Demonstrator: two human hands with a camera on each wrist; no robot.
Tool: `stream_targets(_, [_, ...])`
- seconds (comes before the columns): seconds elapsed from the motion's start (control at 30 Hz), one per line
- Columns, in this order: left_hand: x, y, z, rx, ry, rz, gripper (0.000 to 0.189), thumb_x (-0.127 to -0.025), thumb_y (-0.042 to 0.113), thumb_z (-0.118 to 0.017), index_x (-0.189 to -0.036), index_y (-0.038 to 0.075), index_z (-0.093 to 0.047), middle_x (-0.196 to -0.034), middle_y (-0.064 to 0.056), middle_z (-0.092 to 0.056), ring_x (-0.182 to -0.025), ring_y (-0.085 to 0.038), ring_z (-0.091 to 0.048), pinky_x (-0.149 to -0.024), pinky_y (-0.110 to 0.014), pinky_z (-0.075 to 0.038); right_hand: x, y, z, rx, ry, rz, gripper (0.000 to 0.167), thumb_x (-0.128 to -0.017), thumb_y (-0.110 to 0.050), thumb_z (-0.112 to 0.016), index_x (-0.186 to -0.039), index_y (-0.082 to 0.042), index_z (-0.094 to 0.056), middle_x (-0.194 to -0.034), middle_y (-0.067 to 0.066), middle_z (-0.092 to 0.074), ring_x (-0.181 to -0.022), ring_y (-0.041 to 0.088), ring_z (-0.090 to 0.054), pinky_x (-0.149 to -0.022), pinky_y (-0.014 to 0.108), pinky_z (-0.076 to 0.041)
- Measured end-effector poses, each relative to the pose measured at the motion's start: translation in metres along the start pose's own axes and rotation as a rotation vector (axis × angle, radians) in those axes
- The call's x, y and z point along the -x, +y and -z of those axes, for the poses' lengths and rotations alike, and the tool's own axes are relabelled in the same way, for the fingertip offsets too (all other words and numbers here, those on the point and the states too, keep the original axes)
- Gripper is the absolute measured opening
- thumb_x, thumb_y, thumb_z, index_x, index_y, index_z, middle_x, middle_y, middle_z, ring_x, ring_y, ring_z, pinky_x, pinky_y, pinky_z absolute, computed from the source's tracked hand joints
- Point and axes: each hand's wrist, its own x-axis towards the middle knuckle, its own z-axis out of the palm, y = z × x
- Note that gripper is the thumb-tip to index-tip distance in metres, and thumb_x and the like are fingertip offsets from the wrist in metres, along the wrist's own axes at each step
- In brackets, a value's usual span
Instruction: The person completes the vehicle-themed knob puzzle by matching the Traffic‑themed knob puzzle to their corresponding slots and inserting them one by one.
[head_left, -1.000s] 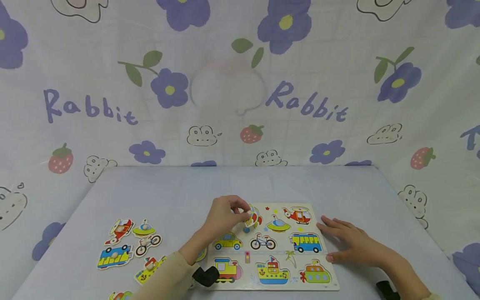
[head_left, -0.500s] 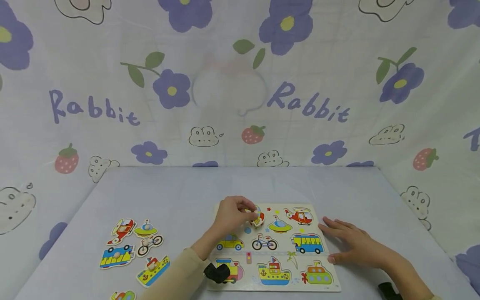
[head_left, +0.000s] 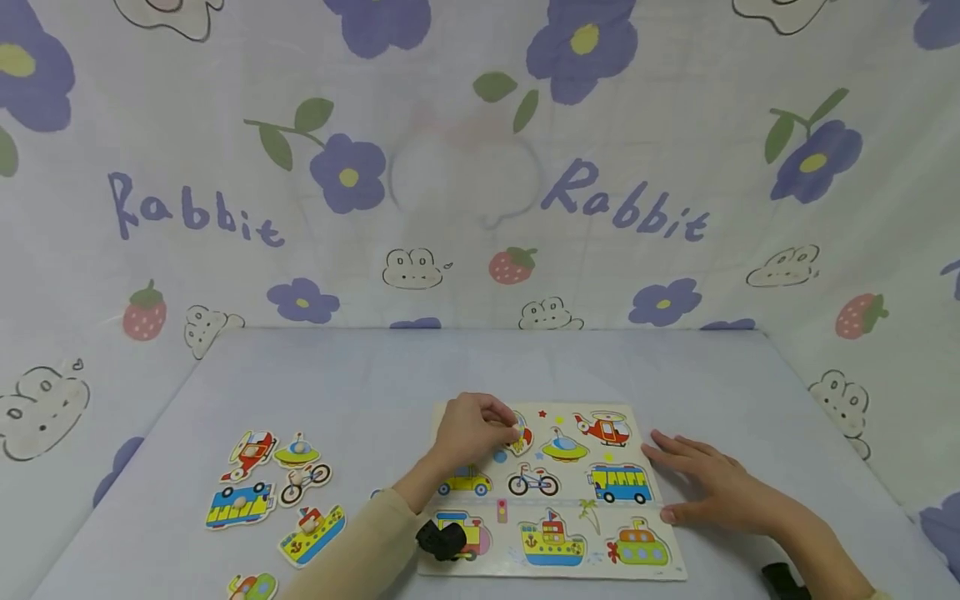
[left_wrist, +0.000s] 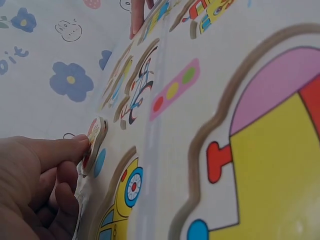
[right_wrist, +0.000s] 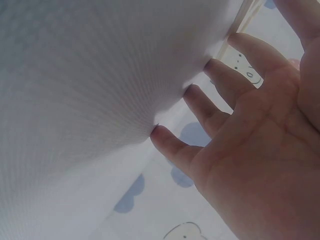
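A white wooden puzzle board [head_left: 551, 504] with recessed vehicle pictures lies near the front of the table. Over its upper left corner, my left hand [head_left: 465, 429] pinches a small rocket puzzle piece [head_left: 523, 437] between thumb and fingers. In the left wrist view the rocket piece [left_wrist: 95, 142] stands tilted close over the board, beyond the yellow car recess [left_wrist: 127, 192]. My right hand [head_left: 712, 487] lies with fingers spread at the board's right edge, fingertips touching it. In the right wrist view, its fingers [right_wrist: 200, 107] rest against the white tablecloth.
Left of the board lie several loose pieces: a red helicopter [head_left: 251, 454], a flying saucer [head_left: 297, 450], a bicycle [head_left: 305, 483], a blue bus [head_left: 240, 506], a ship [head_left: 313, 535] and a green submarine [head_left: 253, 587]. A patterned curtain [head_left: 450, 208] stands behind the table.
My left hand has moved slightly right with the rocket piece, which has turned and now covers the rocket picture on the board. My right hand stays at the board's edge.
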Motion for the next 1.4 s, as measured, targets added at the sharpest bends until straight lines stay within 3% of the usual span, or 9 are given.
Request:
stream_targets(0.33, [-0.003,-0.002,-0.003,0.026,-0.001,-0.001,0.010,-0.081,0.014,-0.082,-0.085,0.011,-0.074,-0.074,0.009,-0.070,-0.058,-0.011,-0.063,-0.054,-0.027,-0.049,0.000,-0.002,0.002,-0.011,-0.005,-0.011,0.095,-0.069,-0.061,-0.079,-0.149,-0.020,-0.046,-0.158,0.007,-0.029,-0.141,0.047,-0.016,-0.096,0.078,-0.016])
stream_targets(1.1, [-0.004,-0.012,-0.004,0.124,-0.019,0.093,0.013,-0.081,0.017,-0.083,-0.086,0.013,-0.072,-0.075,0.008,-0.070,-0.054,-0.015,-0.064,-0.054,-0.026,-0.049,-0.001,-0.001,-0.002,0.004,-0.011,-0.026,0.095,-0.068,-0.060,-0.079,-0.148,-0.018,-0.048,-0.157,0.010,-0.030,-0.140,0.048,-0.018,-0.096,0.077,-0.019])
stream_targets(1.4, [-0.004,-0.014,-0.005,0.165,-0.028,0.100,0.012,-0.080,0.016,-0.083,-0.084,0.014,-0.072,-0.072,0.005,-0.070,-0.054,-0.018,-0.065,-0.053,-0.027,-0.050,-0.001,-0.001,-0.001,0.013,-0.009,-0.019,0.095,-0.069,-0.060,-0.079,-0.148,-0.018,-0.047,-0.157,0.012,-0.030,-0.139,0.049,-0.018,-0.095,0.078,-0.019])
